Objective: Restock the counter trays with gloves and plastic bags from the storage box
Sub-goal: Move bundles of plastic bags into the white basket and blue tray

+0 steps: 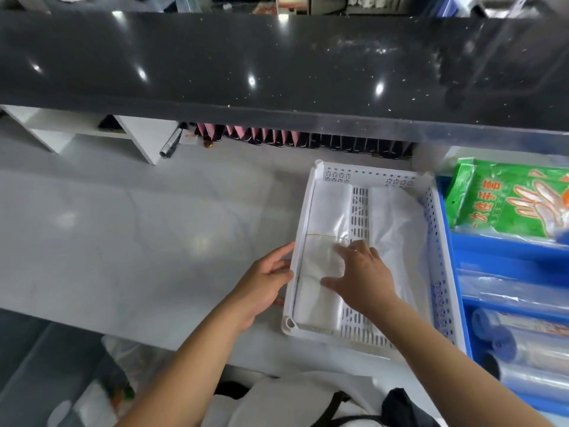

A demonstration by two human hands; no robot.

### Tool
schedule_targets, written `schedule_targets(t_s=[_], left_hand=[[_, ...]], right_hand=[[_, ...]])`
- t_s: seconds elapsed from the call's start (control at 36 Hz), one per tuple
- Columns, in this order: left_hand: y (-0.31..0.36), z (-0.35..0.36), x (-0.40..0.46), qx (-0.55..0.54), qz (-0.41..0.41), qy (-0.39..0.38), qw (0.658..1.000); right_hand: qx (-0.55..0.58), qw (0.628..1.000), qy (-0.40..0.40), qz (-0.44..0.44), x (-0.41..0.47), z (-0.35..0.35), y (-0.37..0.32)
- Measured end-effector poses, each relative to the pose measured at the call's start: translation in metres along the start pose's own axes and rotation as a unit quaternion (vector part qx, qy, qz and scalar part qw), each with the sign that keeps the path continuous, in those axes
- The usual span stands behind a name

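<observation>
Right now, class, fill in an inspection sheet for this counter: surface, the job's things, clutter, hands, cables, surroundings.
Surface: pale grey counter, glossy, with light reflections.
Job's things: white perforated tray holding two stacks of plastic bags, the left stack and the right stack; green glove packets in a blue tray to the right.
Clutter: a silvery tube lying at the back of the counter.
Hands: left hand touches the white tray's left rim; right hand lies flat, fingers spread, on the left stack.
Cables: nothing seen.
Surroundings: dark speckled upper counter; a row of pink and dark packets beneath it.
</observation>
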State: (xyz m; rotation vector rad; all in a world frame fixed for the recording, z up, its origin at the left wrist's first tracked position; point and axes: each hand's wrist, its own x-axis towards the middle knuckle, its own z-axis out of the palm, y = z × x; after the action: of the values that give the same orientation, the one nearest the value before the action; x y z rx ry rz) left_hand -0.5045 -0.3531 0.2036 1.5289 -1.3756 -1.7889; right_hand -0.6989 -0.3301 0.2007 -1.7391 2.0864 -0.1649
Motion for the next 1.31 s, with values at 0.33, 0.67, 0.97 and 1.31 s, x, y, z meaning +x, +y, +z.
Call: schedule_targets(t_s=[0.33,0.67,0.97,1.31], left_hand=[[0.004,-0.082,-0.069,0.245,0.07,0.1,0.962],[-0.188,-0.207,-0.25,0.223,-0.189,0.435,0.852],[-0.344,-0.192,-0.281,0.098,-0.332,0.328,0.879],[-0.427,-0.302,-0.162,0.032,-0.348,0.214,0.912]], right_hand=[[0.09,0.971,-0.012,-0.221,-0.027,-0.04,-0.122],[0.026,0.837,-0.234,-0.494,-0.082,0.098,-0.319],[-0.196,0.753,-0.463,-0.423,-0.105,0.266,-0.34],[-0.352,0.745,-0.428,-0.371,-0.065,0.366,-0.326]])
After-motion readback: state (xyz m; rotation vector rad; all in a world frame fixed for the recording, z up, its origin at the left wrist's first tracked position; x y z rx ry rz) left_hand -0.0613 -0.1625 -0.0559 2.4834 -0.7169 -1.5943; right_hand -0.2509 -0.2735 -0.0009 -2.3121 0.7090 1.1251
